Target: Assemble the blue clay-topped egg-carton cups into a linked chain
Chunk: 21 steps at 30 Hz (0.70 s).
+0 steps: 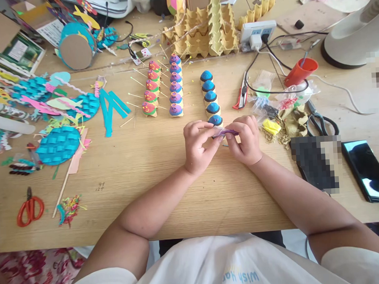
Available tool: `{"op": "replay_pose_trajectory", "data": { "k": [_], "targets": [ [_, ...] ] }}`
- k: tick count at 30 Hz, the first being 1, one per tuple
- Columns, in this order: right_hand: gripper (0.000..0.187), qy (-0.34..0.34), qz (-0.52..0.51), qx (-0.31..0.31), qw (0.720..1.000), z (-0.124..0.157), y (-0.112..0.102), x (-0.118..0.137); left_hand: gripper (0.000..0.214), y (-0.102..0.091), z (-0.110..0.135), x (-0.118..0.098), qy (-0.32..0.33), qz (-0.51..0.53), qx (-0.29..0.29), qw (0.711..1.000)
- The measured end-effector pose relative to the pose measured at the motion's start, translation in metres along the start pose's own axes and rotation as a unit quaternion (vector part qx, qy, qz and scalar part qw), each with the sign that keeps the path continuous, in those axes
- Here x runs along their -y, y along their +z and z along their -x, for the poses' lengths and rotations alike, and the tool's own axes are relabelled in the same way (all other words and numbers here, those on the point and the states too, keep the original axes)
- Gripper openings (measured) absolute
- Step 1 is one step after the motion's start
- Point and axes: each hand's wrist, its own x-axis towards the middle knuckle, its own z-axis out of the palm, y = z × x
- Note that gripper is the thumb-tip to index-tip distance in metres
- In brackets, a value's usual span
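Note:
Both hands meet at the near end of a blue-topped egg-carton strip (210,96). My left hand (196,146) pinches the clear, wrinkled end of a small purple plastic packet (229,132). On its other end, the fingers of my right hand (247,140) are closed. Whether the packet is open, and what is in it, I cannot tell. The nearest blue dome has small purple marks, and the hands partly hide that end. To the left stand a purple-topped caterpillar strip (175,87) and a red-and-green caterpillar strip (150,89), both with pin-like feelers.
A utility knife (242,91), a red cup (301,71), black scissors (321,120) and a yellow packet (271,127) lie to the right, near a phone (368,170). Egg trays (191,29) and a power strip (257,29) are behind. Blue woven crafts (58,144) and orange-handled scissors (30,208) are left.

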Motion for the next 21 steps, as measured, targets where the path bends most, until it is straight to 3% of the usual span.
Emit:
{"op": "replay_pose_trajectory", "data": {
  "k": [5, 16, 21],
  "targets": [
    [0.019, 0.004, -0.025, -0.008, 1.0, -0.0022, 0.0008, 0.0008, 0.014, -0.0005, -0.0009, -0.002, -0.015, -0.003, -0.027, 1.0],
    [0.022, 0.004, -0.045, 0.011, 0.999, -0.0013, 0.0001, 0.0002, 0.008, 0.003, 0.0012, 0.0026, 0.011, -0.015, 0.015, 1.0],
    [0.022, 0.009, -0.05, 0.012, 0.999, -0.0011, 0.0006, 0.001, 0.01, 0.001, 0.0008, 0.0006, 0.012, -0.036, -0.017, 0.999]
  ]
}}
